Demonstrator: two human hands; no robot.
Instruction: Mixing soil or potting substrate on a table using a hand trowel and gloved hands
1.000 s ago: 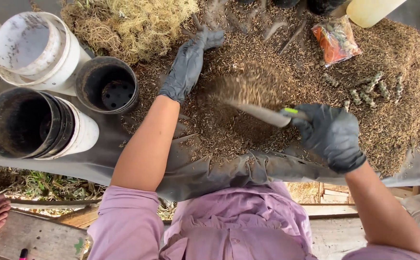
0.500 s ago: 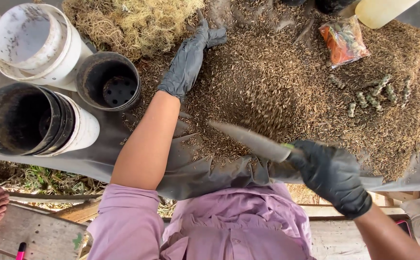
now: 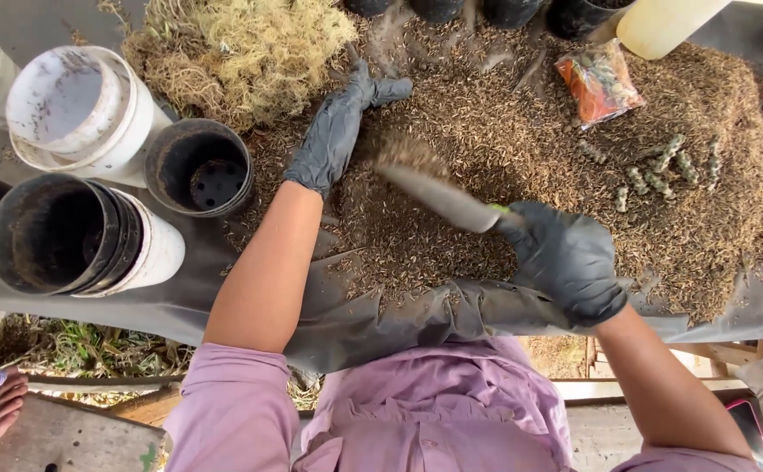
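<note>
Right hand (image 3: 567, 262): black-gloved fingers clamp grey metal trowel (image 3: 438, 197), blade toward 10 o'clock.
Left hand (image 3: 336, 131): fingers flat on brown bark mix (image 3: 504, 131).
Room: open mix at 3 o'clock.

- Soft, even daylight filled the view; shadows were faint.
- Glare washed out the yellow container (image 3: 661, 24) at one o'clock.
- The trowel blade (image 3: 438, 197) and its scooped husk were motion-blurred.
- Wide-angle distortion bent the edges.

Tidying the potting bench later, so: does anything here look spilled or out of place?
An orange plastic packet lies loose on the brown potting mix, partly dusted with it. A black pot and two stacked pots lie tipped on their sides at the left. Nothing looks damaged.
</note>
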